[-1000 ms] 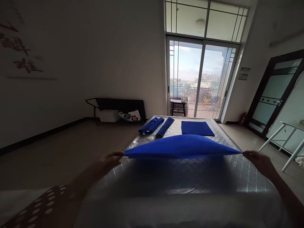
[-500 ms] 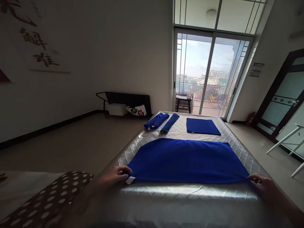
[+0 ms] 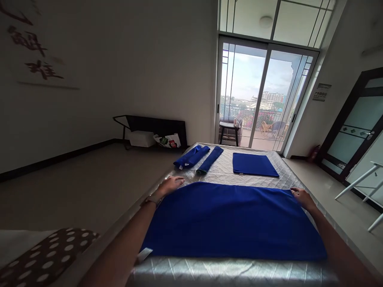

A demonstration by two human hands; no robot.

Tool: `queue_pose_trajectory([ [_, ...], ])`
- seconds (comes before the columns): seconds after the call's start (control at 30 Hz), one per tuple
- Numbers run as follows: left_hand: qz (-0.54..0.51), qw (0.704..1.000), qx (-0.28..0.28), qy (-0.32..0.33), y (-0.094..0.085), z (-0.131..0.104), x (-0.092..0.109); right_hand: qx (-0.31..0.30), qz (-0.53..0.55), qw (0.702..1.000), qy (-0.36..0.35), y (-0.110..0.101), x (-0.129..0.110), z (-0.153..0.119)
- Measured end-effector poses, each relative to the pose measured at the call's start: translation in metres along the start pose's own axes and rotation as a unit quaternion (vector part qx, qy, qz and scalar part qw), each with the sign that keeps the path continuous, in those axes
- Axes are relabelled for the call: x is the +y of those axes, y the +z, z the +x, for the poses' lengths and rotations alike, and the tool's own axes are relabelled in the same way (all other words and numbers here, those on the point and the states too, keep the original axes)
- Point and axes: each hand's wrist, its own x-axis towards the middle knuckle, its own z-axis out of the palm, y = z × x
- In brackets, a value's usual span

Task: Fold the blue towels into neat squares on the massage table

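Observation:
A large blue cloth (image 3: 236, 223) lies spread on a pale quilted mattress (image 3: 215, 271), with a white tag at its near left corner. My left hand (image 3: 171, 185) is over the cloth's far left edge, its fingers stretched forward and apart. At the far right corner, my right hand (image 3: 303, 198) has its fingertips closed on the fabric. Beyond the cloth are a folded blue square (image 3: 255, 164), a rolled blue cloth (image 3: 210, 160) and a looser blue bundle (image 3: 192, 157).
Brown polka-dot fabric (image 3: 50, 255) is at the lower left. A dark low rack (image 3: 155, 129) holding a white box (image 3: 141, 138) and a printed bag (image 3: 168, 140) stands by the wall. Glass sliding doors (image 3: 265, 95) are behind the mattress; white furniture legs (image 3: 356, 186) stand at right.
Both hands have moved from the cloth's near corners to its far side. The cloth now reaches closer to me, and faint creases show at its right. The camera view has shifted slightly.

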Motion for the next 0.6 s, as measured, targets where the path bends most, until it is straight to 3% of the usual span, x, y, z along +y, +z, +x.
queue_pose_trajectory([
  [0.1,0.027,0.999,-0.025,0.014,0.021,0.013,-0.002,0.020,-0.045,0.999,0.016,0.031,0.007,0.019],
  [0.27,0.039,0.993,-0.075,0.078,0.038,0.000,-0.009,0.065,-0.066,0.995,0.030,0.068,0.035,0.024],
  [0.47,0.091,0.992,-0.046,0.077,0.032,-0.006,-0.005,0.102,0.055,0.993,0.000,0.075,0.053,0.033],
  [0.6,0.055,0.993,-0.041,0.098,0.024,-0.001,-0.007,0.155,0.110,0.982,-0.015,0.077,0.061,0.038],
])
